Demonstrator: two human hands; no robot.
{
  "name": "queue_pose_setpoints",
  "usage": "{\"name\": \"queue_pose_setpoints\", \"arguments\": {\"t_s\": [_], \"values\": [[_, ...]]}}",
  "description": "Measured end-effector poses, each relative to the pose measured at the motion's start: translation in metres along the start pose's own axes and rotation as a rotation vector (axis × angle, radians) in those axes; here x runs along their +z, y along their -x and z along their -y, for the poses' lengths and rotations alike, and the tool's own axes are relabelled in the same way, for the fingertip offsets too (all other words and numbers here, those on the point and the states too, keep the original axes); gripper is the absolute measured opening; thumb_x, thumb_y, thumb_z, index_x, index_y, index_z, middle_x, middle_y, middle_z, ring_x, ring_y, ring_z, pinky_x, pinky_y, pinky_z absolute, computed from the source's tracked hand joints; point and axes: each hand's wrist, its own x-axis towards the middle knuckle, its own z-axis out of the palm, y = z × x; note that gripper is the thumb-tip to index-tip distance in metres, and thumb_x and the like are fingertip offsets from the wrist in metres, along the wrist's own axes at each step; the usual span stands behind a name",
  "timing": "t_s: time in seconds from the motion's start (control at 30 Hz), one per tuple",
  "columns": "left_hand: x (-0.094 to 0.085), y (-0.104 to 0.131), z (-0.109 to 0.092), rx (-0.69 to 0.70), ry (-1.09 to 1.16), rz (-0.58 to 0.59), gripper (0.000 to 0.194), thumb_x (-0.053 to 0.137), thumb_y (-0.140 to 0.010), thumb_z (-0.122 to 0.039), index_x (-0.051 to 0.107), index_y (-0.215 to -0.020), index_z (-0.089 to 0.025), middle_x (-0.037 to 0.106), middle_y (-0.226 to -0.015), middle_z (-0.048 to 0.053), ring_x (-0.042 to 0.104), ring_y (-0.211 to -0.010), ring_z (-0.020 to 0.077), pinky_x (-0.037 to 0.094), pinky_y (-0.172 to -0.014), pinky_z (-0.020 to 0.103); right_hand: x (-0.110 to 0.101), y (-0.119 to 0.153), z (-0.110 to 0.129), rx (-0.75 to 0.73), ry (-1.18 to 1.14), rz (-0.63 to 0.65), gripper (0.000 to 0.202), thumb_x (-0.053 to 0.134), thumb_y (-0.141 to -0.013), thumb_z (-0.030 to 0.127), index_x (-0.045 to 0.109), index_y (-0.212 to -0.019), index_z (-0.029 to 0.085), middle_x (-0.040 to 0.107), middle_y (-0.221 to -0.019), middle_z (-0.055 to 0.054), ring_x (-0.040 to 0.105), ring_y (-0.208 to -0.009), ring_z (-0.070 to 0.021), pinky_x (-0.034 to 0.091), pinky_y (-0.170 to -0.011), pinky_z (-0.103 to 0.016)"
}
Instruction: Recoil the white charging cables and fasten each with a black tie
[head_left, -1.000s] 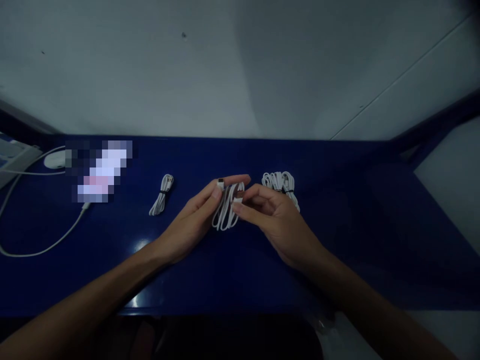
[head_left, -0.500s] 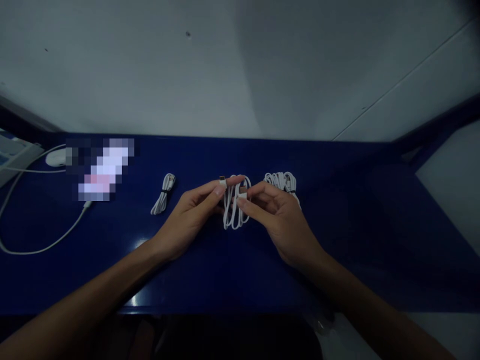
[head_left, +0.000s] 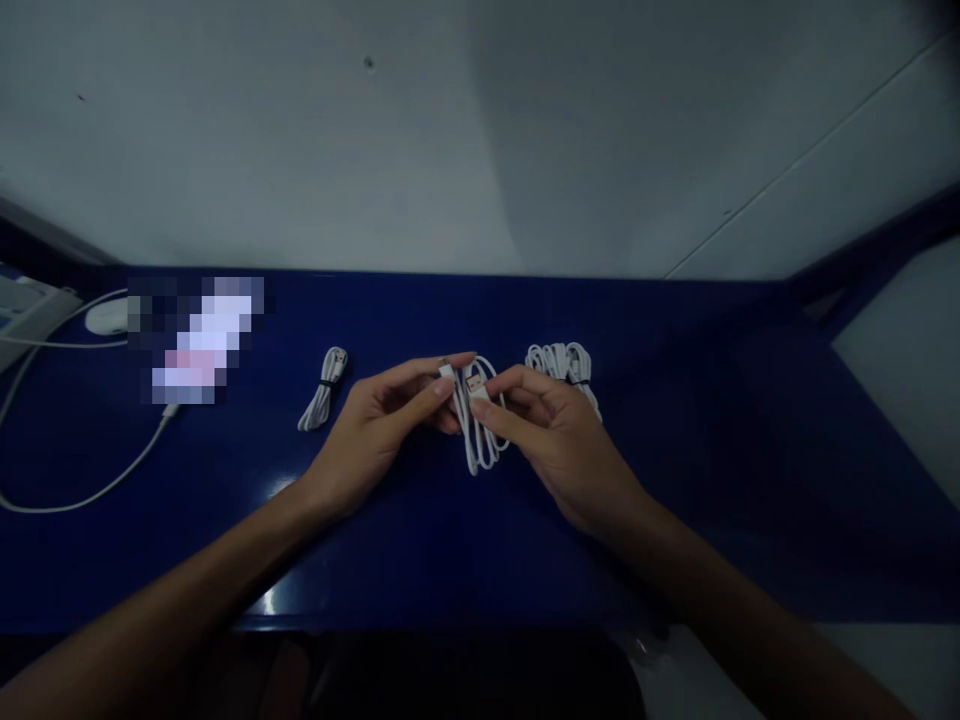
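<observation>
A white USB cable [head_left: 480,450], looped into a loose coil, is held between my two hands above the blue table. My left hand [head_left: 390,410] pinches one end, a small plug [head_left: 445,368], between thumb and index finger. In my right hand [head_left: 559,425], thumb and index finger grip the wider USB plug [head_left: 476,386], its metal face toward me. The loops hang between the hands, and no tie shows around them. Some of the fingers are hidden behind the cable and the thumbs.
Left of my hands lies a coiled white cable [head_left: 324,390] with a black tie. More tied white cables [head_left: 570,362] lie just behind my right hand. A blurred-out lit device [head_left: 206,345] with a white cord [head_left: 124,488] is on the blue table [head_left: 712,430] at left. A pale wall [head_left: 300,160] rises behind.
The USB plug in my right hand has turned so its metal face shows more clearly. The loops have shifted slightly right and lower. Both hands keep their pinch.
</observation>
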Motion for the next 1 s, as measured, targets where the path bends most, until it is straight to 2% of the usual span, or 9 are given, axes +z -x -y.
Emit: {"name": "queue_pose_setpoints", "arguments": {"t_s": [0.13,0.3,0.43,0.63,0.7,0.8,1.0], "values": [[0.000,-0.001,0.000,0.001,-0.004,0.005,0.035,0.078,-0.104,-0.035,0.081,-0.137,-0.028,0.082,-0.108,0.006,0.071,-0.090,0.0155,0.060,-0.093,0.031,0.001,0.001,0.000,0.009,-0.051,-0.013,0.010,0.087,-0.096,0.037,0.082,-0.095,0.028,0.080,-0.100,-0.001,0.075,-0.097,-0.0190,0.059,-0.095,-0.038],[-0.002,-0.002,0.003,-0.007,0.031,0.026,0.036,0.081,-0.101,-0.032,0.081,-0.136,-0.027,0.078,-0.093,0.003,0.071,-0.090,0.0158,0.059,-0.094,0.031,0.006,0.005,-0.003,0.046,-0.081,-0.048,0.014,0.086,-0.096,0.040,0.082,-0.096,0.026,0.082,-0.105,-0.004,0.076,-0.101,-0.0215,0.059,-0.097,-0.040],[-0.001,-0.002,0.002,-0.027,0.055,0.063,0.036,0.080,-0.101,-0.031,0.081,-0.137,-0.026,0.080,-0.099,0.005,0.072,-0.092,0.0172,0.058,-0.094,0.031,0.008,0.006,-0.004,0.050,-0.073,-0.076,0.019,0.086,-0.096,0.042,0.079,-0.091,0.025,0.080,-0.097,-0.003,0.075,-0.095,-0.0206,0.060,-0.092,-0.038],[0.000,0.000,0.002,-0.035,0.063,0.077,0.034,0.075,-0.105,-0.035,0.081,-0.137,-0.026,0.083,-0.121,0.011,0.076,-0.100,0.0217,0.058,-0.100,0.038,0.012,0.007,-0.004,0.019,-0.085,-0.106,0.024,0.090,-0.093,0.043,0.075,-0.088,0.025,0.079,-0.093,-0.002,0.076,-0.091,-0.0197,0.060,-0.087,-0.036],[-0.001,0.000,0.003,-0.039,0.057,0.077,0.034,0.075,-0.105,-0.035,0.081,-0.138,-0.026,0.082,-0.126,0.011,0.076,-0.107,0.0237,0.058,-0.101,0.039,0.013,0.008,-0.004,0.013,-0.074,-0.126,0.025,0.091,-0.091,0.043,0.074,-0.087,0.025,0.078,-0.090,-0.001,0.074,-0.087,-0.0188,0.059,-0.081,-0.035],[-0.001,0.000,0.002,-0.043,0.056,0.086,0.034,0.074,-0.106,-0.036,0.081,-0.138,-0.027,0.082,-0.126,0.011,0.075,-0.110,0.0241,0.056,-0.102,0.039,0.013,0.009,-0.003,0.003,-0.046,-0.143,0.028,0.090,-0.092,0.044,0.072,-0.085,0.025,0.077,-0.087,-0.001,0.071,-0.081,-0.0183,0.056,-0.074,-0.034],[0.000,0.001,-0.001,-0.015,0.030,0.135,0.025,0.072,-0.107,-0.031,0.087,-0.127,-0.025,0.079,-0.115,0.008,0.070,-0.099,0.0201,0.055,-0.099,0.036,0.014,0.008,-0.002,-0.023,-0.041,-0.143,0.026,0.090,-0.092,0.042,0.072,-0.083,0.025,0.079,-0.095,-0.002,0.075,-0.091,-0.0210,0.060,-0.084,-0.038]]}}
